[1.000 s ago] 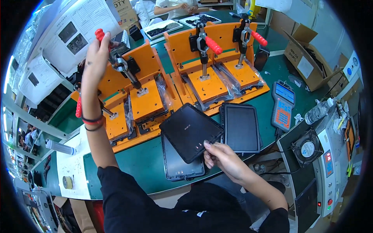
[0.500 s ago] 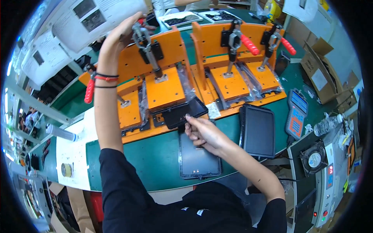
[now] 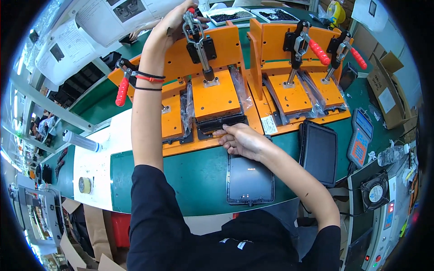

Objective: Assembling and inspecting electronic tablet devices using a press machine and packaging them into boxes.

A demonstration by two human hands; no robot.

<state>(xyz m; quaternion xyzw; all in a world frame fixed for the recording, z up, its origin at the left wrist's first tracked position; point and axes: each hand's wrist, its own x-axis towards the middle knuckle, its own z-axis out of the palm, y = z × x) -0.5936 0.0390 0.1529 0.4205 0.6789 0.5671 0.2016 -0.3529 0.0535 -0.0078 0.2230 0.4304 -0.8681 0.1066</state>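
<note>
My left hand [image 3: 174,25] reaches up and is closed round the red-tipped handle of an upright toggle clamp [image 3: 199,45]. That clamp's rod comes down on an orange press block [image 3: 216,95]. At the block's front edge, a black rectangular cover [image 3: 221,122] lies mostly underneath it, with only its near edge showing. My right hand [image 3: 244,141] has thumb and fingers at that near edge, pinching it. Just below the right hand, a black cover [image 3: 251,180] with a shiny inner face lies on the green table.
Two more press blocks [image 3: 287,99] with red-handled clamps stand to the right. Beside them are stacked black covers [image 3: 320,153], a blue-grey handheld device [image 3: 360,139] and a cardboard box [image 3: 389,92]. White trays [image 3: 233,13] of small black parts sit behind. A tape roll [image 3: 84,185] lies left.
The black cover, earlier tilted in front of the press block, has moved under it with my right hand. My left hand stays on the clamp handle. The whole view has shifted slightly.
</note>
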